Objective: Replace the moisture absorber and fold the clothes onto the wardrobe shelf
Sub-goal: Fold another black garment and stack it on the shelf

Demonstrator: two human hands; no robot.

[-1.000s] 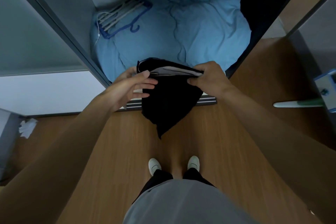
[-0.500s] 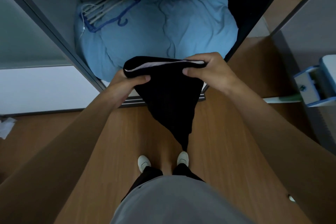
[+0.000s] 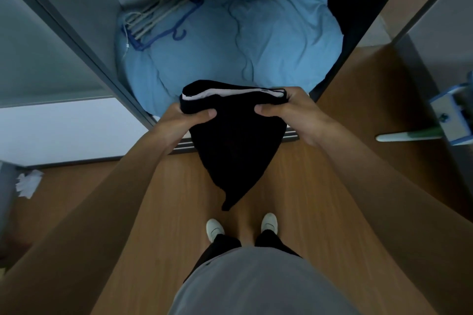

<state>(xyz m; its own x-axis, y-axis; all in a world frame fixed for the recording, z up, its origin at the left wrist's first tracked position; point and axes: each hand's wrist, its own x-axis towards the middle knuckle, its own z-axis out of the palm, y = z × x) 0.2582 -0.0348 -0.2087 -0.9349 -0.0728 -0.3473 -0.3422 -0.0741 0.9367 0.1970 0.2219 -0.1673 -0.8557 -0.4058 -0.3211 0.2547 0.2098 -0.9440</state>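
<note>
Beyond both hands, the open wardrobe bay (image 3: 84,33) holds a rumpled blue duvet (image 3: 268,41), with a bundle of hangers (image 3: 158,19) lying on it up past the left hand (image 3: 188,124). That hand grips the left end of the black garment (image 3: 238,151), and the right hand (image 3: 291,112) grips the other end. The cloth hangs between them to a point. A second ago the left hand only pinched the edge with its fingertips; now it is wrapped round it.

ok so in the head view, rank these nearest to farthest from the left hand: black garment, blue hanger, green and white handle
1. black garment, gripped by the left hand
2. blue hanger, ahead in the wardrobe, on the left
3. green and white handle, far right, above the floor
</note>
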